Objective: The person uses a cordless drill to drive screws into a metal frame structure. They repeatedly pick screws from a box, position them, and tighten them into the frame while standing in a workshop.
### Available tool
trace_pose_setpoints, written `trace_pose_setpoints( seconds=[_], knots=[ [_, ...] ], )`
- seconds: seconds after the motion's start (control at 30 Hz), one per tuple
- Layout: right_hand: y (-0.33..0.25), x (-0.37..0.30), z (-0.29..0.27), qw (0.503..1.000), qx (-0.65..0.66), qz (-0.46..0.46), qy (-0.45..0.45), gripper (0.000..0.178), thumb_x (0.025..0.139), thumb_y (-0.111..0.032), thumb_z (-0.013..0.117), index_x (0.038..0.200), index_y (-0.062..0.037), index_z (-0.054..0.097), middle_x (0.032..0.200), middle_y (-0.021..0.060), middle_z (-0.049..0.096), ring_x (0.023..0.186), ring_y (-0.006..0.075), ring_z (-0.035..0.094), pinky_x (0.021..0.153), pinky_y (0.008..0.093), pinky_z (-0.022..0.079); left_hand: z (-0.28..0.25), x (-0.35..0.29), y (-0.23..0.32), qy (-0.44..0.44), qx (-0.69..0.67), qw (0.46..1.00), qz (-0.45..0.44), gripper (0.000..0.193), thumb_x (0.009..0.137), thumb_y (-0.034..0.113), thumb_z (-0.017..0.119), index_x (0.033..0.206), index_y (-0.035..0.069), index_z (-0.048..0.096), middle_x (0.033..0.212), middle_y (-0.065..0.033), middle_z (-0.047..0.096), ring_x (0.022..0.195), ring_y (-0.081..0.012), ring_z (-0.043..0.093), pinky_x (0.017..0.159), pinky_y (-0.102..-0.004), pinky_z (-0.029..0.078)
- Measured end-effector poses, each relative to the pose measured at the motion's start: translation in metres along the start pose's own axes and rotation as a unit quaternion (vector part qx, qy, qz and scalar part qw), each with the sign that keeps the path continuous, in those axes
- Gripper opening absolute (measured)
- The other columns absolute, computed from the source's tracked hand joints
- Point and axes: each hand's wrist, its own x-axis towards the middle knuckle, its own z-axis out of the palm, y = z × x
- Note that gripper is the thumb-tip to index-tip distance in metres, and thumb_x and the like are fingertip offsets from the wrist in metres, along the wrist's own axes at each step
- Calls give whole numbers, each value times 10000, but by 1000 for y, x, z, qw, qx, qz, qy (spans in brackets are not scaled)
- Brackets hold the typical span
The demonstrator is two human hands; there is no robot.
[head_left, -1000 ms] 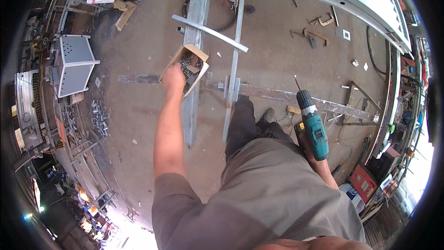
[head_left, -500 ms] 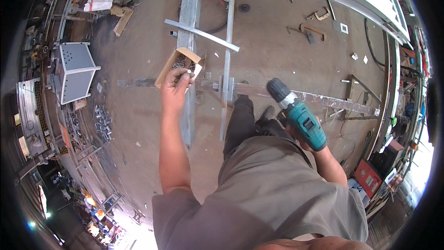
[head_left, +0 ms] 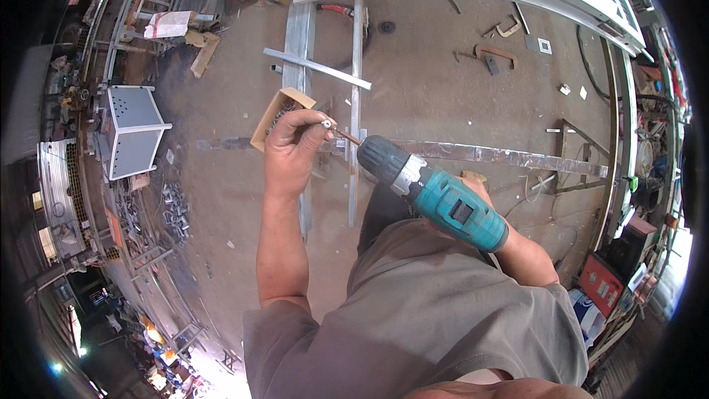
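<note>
Left hand (head_left: pixel 294 142) pinches a small silver metal fastener (head_left: pixel 327 124), exposed for the coppery bit (head_left: pixel 348 136) pointing toward ten o'clock; right hand (head_left: pixel 476 190), partly hidden, grips the teal-and-black drill (head_left: pixel 450 207).

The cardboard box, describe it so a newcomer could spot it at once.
Left of centre, a wide grey metal beam runs up the picture. Partway along, the left hand partly hides an open cardboard box. Its tan sides set it apart from the beam's grey metal.
</note>
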Motion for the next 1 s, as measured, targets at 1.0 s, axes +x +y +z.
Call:
trace_pose_setpoints(
  seconds=[1.0],
  knots=[
    [21, 22, -21, 989, -42, -124, 65, 178, 854, -100, 792, 995, -66, 688, 897, 63, 691, 766, 211, 668, 713, 347, 543, 51, 48, -16, -35, -359, 916, -176, 88, 1024, 104, 627, 1074, 32, 630, 1005, -94, 644, 853, -161, 604, 786, -309, 512]
  ],
)
